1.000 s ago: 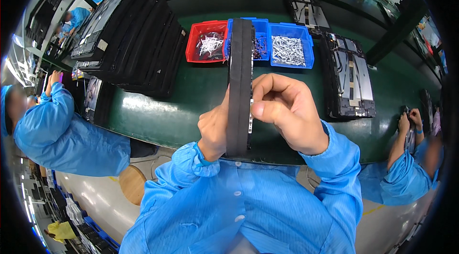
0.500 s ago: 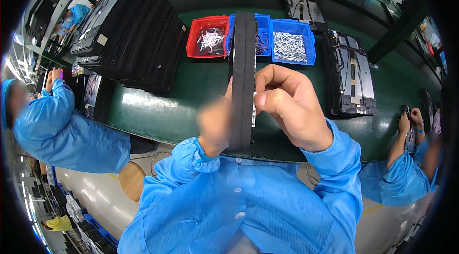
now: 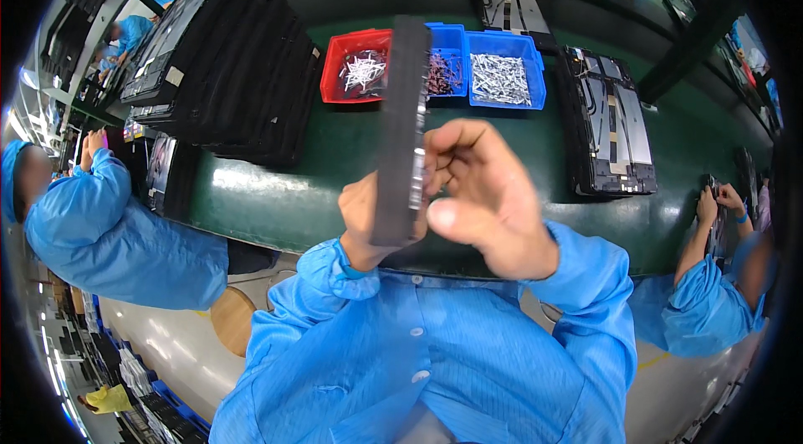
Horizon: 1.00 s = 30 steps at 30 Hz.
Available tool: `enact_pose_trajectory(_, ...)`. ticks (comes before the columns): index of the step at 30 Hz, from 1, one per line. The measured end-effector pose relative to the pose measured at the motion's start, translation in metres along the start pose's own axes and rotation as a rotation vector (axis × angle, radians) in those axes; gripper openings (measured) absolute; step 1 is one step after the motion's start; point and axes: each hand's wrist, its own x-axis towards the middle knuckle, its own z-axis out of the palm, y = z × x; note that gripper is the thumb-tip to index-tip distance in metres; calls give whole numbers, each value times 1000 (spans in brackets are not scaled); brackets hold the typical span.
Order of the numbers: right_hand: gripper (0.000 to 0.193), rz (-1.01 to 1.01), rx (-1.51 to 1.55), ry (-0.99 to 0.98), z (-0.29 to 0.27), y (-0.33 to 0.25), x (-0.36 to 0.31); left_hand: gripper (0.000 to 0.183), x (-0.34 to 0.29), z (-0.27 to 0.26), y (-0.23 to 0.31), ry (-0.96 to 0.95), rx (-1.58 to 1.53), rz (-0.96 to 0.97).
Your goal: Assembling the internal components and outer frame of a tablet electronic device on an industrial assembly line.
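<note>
My left hand [image 3: 358,211] is closed on a flat black electronic panel [image 3: 400,122], which stands upright and edge-on above the bench. Motion blurs the panel slightly, and its broad faces are mostly turned out of sight. Small silvery parts line its right edge. Beside that edge is my right hand [image 3: 493,206], its thumb spread away from the loosely bent fingers. Nothing shows between thumb and fingers. The fingertips are close to the panel or touching it; I cannot tell which.
Behind the panel stand a red bin [image 3: 330,68] of white pieces, a blue bin [image 3: 452,34] of dark reddish pieces and another blue bin [image 3: 539,80] of white-silver pieces. A tall stack of black panels [image 3: 242,68] rises left; more panels [image 3: 615,126] lie right. Co-workers sit both sides.
The panel has moved left and tilted a little, uncovering more of the middle bin. My right thumb and fingers, pinched at the panel's edge before, have spread apart.
</note>
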Motion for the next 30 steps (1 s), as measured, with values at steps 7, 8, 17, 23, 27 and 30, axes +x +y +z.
enact_pose_trajectory(7, 76, -118, -673, 126, -83, -7, -23, 36, 6, -43, 11, 52, -905, -860)
enact_pose_trajectory(8, 88, -25, -474, 129, -78, 8, -40, 38, 7, -42, 4, -1, -1073, -1005)
enact_pose_trajectory(17, 70, 37, -499, 581, -50, 67, -103, 51, -4, -11, -4, -116, -1201, -1293)
enact_pose_trajectory(23, 67, 210, -391, 551, -38, 51, -103, 52, 12, -14, -12, -259, -1203, -1210)
enact_pose_trajectory(27, 62, 222, -161, 480, -48, 40, -105, 57, 17, -14, -14, -449, -1198, -1251)
enact_pose_trajectory(30, 62, 234, -409, 658, -56, 27, -121, 63, 18, -3, -15, -506, -1157, -1279)
